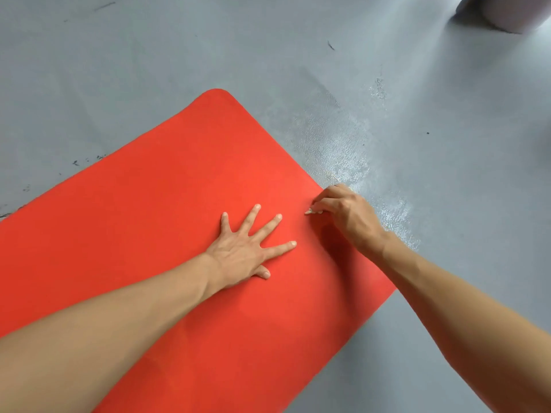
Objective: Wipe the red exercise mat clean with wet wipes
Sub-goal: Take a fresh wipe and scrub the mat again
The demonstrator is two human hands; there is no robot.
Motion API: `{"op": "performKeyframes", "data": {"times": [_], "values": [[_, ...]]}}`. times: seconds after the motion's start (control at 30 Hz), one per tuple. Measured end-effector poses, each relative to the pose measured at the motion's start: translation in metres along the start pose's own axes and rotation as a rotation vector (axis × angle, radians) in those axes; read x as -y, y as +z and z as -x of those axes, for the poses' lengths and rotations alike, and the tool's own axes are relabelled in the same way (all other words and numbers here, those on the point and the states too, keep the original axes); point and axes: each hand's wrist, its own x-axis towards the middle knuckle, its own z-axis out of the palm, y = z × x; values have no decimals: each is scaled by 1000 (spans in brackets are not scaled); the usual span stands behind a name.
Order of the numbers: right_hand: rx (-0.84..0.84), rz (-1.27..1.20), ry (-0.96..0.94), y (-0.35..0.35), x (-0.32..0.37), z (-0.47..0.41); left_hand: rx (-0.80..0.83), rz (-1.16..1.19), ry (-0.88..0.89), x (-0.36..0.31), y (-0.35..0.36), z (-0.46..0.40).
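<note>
The red exercise mat lies flat on the grey floor, one rounded corner pointing away from the person. The left hand rests palm-down near the mat's right long edge, fingers straight and spread, apparently to pin the mat against sliding. The right hand, at that same edge, has its fingers curled around a small pale wad, probably the wet wipe, mostly hidden. Judged: wiping is underway at this edge. A pale object sits at the floor's far right.
</note>
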Motion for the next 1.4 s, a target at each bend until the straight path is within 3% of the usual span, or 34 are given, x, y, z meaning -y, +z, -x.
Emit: {"op": "performKeyframes", "data": {"times": [0.3, 0.7, 0.83, 1.0, 1.2, 1.4], "values": [[-43, -11, 121, -13, -3, 97, 74, 63, 16, 2, -4, 1], [10, 85, 384, -29, 29, 192, 22, 0, -8, 0, 0, 7], [16, 152, 333, -19, 60, 217, -26, 34, 15, -17, 11, 23], [-106, 32, 366, 8, 73, 217, -28, 15, 64, -23, 35, 36], [-106, 40, 276, 19, 73, 131, -8, 22, 51, -24, 35, 37], [-85, 34, 401, 7, 77, 207, -16, 30, 48, -23, 34, 36]]}}
